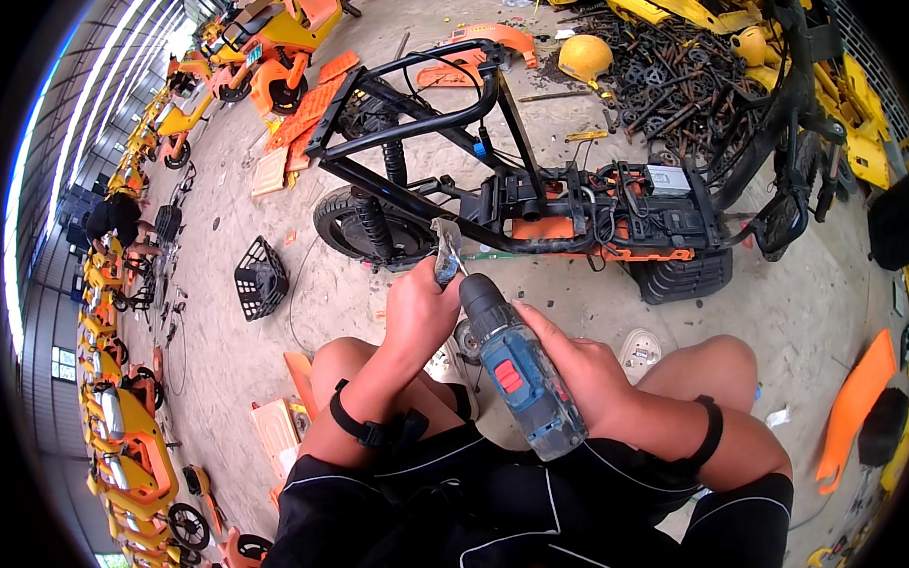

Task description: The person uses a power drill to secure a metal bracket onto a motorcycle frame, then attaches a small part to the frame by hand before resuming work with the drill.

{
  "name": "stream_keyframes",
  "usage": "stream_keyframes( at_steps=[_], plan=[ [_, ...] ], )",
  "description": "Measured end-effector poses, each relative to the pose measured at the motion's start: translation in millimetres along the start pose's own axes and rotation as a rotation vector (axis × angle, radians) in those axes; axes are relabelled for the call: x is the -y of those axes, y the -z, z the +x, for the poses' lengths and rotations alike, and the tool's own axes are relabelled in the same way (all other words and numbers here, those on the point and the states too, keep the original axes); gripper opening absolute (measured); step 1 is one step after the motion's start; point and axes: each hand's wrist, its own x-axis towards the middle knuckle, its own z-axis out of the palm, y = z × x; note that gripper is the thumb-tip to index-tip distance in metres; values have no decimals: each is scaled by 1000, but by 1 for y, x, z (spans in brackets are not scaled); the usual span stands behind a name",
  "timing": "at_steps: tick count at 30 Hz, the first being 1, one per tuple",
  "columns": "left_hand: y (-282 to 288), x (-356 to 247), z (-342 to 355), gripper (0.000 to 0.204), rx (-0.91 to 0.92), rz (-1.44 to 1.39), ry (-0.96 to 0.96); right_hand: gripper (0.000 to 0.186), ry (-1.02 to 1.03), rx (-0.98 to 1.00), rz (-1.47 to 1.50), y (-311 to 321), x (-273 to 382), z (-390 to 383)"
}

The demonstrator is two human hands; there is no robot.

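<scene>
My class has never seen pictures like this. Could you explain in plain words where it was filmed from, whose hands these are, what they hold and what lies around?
No robot here: this single picture comes from a wide fisheye camera on a person's head, looking down, so straight edges bend. Both bare hands are the wearer's own. The right hand grips a blue-and-black power drill with a red switch. The left hand holds a small, crumpled-looking greyish piece; its material is unclear. Ahead is a black tubular metal bike frame. On the grey concrete floor are a black plastic lattice basket, a rounded yellow helmet and a heap of dark metal parts.
</scene>
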Motion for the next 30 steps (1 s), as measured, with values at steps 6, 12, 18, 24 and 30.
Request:
stream_keyframes(
  at_steps=[6, 12, 18, 24, 30],
  plan=[
    [2, -1, -2, 21, -11, -21, -6, 110, 20, -17, -32, -4, 0, 0],
    [3, 0, -1, 20, 6, -1, -3, 110, 6, -3, -34, -2, 1, 0],
    [3, -1, -2, 21, -10, 11, -12, 111, -11, 20, -51, -1, 1, 1],
    [3, 1, -1, 21, -2, 42, -26, 112, -2, 27, -37, 1, 1, 1],
    [1, 1, -2, 20, 0, 38, -23, 111, -22, 42, -28, 3, 2, 2]
  ],
)
